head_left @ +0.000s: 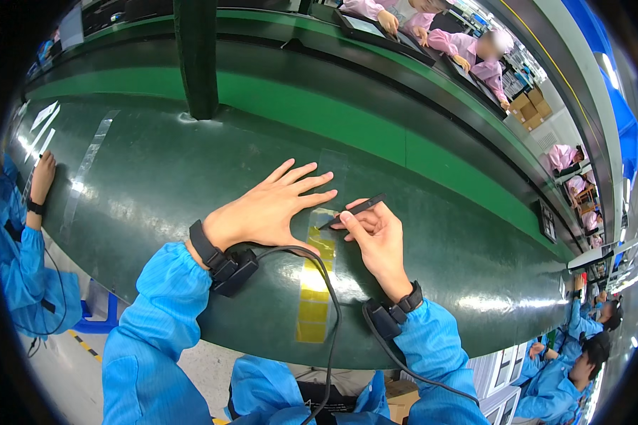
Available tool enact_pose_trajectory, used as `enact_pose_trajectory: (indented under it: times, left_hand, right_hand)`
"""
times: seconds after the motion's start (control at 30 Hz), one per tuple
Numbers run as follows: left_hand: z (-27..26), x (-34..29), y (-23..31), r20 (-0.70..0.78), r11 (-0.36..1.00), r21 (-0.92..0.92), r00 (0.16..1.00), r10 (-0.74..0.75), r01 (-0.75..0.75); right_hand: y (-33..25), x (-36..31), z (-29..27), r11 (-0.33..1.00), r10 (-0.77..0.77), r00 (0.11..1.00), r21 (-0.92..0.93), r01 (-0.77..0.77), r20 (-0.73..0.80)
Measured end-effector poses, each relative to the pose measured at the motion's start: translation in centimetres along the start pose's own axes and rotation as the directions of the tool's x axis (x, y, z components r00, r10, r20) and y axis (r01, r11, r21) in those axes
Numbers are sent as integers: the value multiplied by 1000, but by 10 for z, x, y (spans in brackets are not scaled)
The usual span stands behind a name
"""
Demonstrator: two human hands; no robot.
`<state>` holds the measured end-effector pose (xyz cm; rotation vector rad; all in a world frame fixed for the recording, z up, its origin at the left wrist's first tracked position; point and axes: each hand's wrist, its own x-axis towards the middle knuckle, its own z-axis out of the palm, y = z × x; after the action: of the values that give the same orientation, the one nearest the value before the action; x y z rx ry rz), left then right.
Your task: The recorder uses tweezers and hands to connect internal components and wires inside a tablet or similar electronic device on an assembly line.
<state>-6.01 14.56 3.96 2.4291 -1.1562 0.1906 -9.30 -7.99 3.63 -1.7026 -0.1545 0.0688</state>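
My left hand (266, 209) lies flat on the green worktable with its fingers spread. Its thumb reaches the edge of a strip of yellow film tape (313, 301) marked off in several pieces. In my right hand (383, 248) is a slim black pen-shaped tool (366, 204), pinched between thumb and fingers. The tool slants down to the left, and its thin tip is at the upper end of the yellow tape; I cannot tell whether it touches. Beyond that end, a faint transparent tape strip (333, 163) continues away from me.
Black wristbands with boxes trail a dark cable (337, 304) across the table and tape. A dark post (196, 64) rises at the far edge. Left of me are another transparent strip (88, 166), white strips (44, 131) and a co-worker's hand (43, 173). More people sit opposite and right.
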Motion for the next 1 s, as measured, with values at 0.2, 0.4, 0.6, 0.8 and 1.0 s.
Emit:
enact_pose_trajectory:
  times: [0.2, 0.4, 0.6, 0.8, 1.0]
  left_hand:
    - [0, -1, 0, -1, 1000, -2, 1000, 0, 0]
    - [0, -1, 0, 29, 1000, -4, 1000, -3, 3]
    - [-1, -2, 1, 35, 1000, 1, 999, -6, 6]
    - [-7, -1, -3, 0, 998, -56, 1000, -1, 1]
    - [-38, -13, -13, 72, 999, 25, 997, -30, 28]
  right_hand:
    - [0, 0, 0, 995, -27, 999, 93, 29, -23]
    - [0, -3, 1, 990, -78, 996, 112, 82, -41]
    - [-1, -2, -3, 972, -107, 990, 200, 124, -95]
    - [-2, 1, -7, 964, -62, 990, 249, 92, -126]
    - [-6, 4, -15, 934, -5, 987, 351, 62, -162]
